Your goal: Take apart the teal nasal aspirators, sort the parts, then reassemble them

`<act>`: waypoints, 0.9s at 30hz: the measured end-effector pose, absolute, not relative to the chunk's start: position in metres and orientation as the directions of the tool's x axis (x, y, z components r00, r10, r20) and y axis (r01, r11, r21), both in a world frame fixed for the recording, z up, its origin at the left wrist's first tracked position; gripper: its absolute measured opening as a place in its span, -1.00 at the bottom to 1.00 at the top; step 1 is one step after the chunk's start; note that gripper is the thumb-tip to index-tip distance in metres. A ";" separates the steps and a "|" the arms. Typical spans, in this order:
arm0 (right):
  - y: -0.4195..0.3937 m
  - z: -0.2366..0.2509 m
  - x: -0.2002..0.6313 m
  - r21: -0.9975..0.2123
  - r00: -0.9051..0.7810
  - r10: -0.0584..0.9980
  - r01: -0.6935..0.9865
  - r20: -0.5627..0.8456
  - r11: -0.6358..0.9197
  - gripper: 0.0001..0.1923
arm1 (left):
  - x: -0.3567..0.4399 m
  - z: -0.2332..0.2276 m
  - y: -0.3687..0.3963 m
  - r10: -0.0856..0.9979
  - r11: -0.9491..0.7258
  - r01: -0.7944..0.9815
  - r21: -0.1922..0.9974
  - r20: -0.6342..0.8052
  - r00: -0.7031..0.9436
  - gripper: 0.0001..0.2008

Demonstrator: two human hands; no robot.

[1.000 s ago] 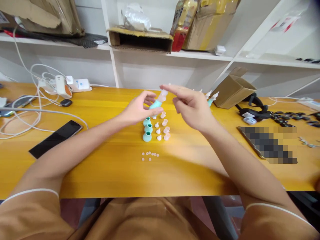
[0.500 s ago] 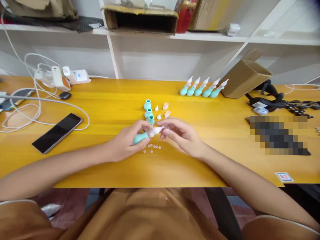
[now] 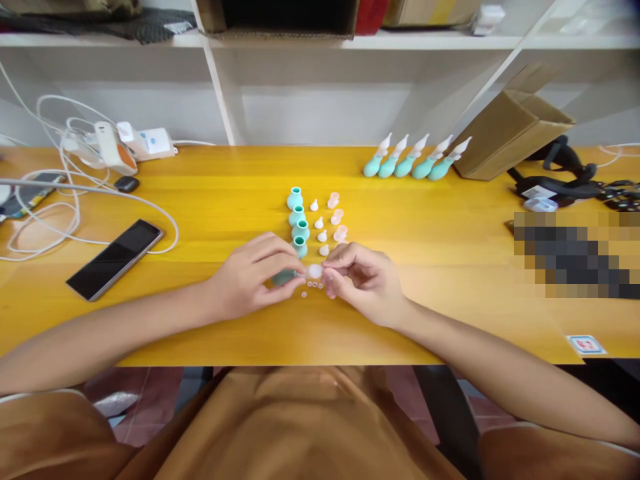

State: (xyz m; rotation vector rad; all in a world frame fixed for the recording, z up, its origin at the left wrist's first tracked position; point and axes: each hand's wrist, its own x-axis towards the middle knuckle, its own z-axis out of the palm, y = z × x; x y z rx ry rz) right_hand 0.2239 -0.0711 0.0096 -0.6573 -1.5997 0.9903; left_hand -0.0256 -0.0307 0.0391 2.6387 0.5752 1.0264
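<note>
Held in both hands low over a wooden desk [image 3: 215, 333], just in front of a column of open-mouthed teal pots [image 3: 301, 233]. Clamped at the wide end by the left hand [image 3: 254, 268], with thumb and fingers closed around a teal bulb [image 3: 284, 277]. Mostly covered by that grip, with only a patch of teal in sight between thumb and fingers. Stretched lengthwise from left to right, close to level and roughly parallel to the desk's near edge, with a clear nozzle [image 3: 314, 271] to the right. Jutting past the left fingertips and bridging the gap between hands. Pinched at the far end by thumb and forefinger of the right hand [image 3: 369, 283], with the very tip hidden there. Positioned just beyond small pale discs [image 3: 310, 285] on the desktop, and nearer than white caps [image 3: 319, 224] and peach cups [image 3: 337, 217]. Watched over, at right rear, by five nozzled bulbs [image 3: 403, 167] in a row, all leaning with tips up and rightward.
</note>
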 end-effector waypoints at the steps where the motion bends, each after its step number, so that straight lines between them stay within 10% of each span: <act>1: -0.071 0.010 0.224 -0.859 -0.262 0.820 -0.084 0.508 0.505 -0.94 | -0.025 0.041 -0.032 0.466 -0.877 0.268 0.399 0.572 0.674 -0.96; 10: -0.071 0.010 0.226 -0.829 -0.257 0.795 -0.043 0.549 0.558 -0.91 | -0.022 0.045 -0.032 0.649 -0.709 0.304 0.636 0.419 0.635 -0.94; 27: -0.072 0.012 0.226 -0.752 -0.258 0.722 -0.022 0.641 0.659 -0.85 | -0.022 0.043 -0.038 0.566 -0.789 0.268 0.552 0.487 0.665 -0.93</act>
